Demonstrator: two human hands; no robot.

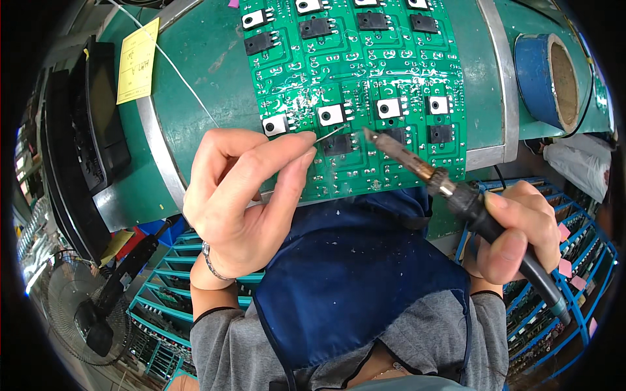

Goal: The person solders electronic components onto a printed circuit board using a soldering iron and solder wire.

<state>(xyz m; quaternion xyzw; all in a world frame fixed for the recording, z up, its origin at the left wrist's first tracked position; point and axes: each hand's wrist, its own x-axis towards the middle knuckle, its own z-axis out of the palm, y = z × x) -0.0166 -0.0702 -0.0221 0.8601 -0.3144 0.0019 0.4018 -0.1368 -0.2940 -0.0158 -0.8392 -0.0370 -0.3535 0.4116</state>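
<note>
Currently the hands are well apart: the left hand (244,189) pinches a thin solder wire (332,132) between thumb and forefinger, while the right hand (525,231) is wrapped around the handle of a soldering iron (479,218). Beyond both hands lies the green circuit board (352,174), its near edge between them, just above the blue apron (352,260).

The iron's tip points at the leads of a black transistor (338,144) ahead of the left fingertips; whether it touches metal I cannot tell. Those leads sit close together, so too much wire fed in could bridge two of them, and a tip that wanders could do the same. Lingering heat might lift a pad or harm the part. The iron's hot shaft slants over the neighbouring black transistor (395,135) on the right-hand side, and a lowered wrist could scorch its casing. Only a short length of wire juts past the left fingertips, so a burn seems possible if they creep toward the tip. An unsteady grip could also leave a poor joint.
</note>
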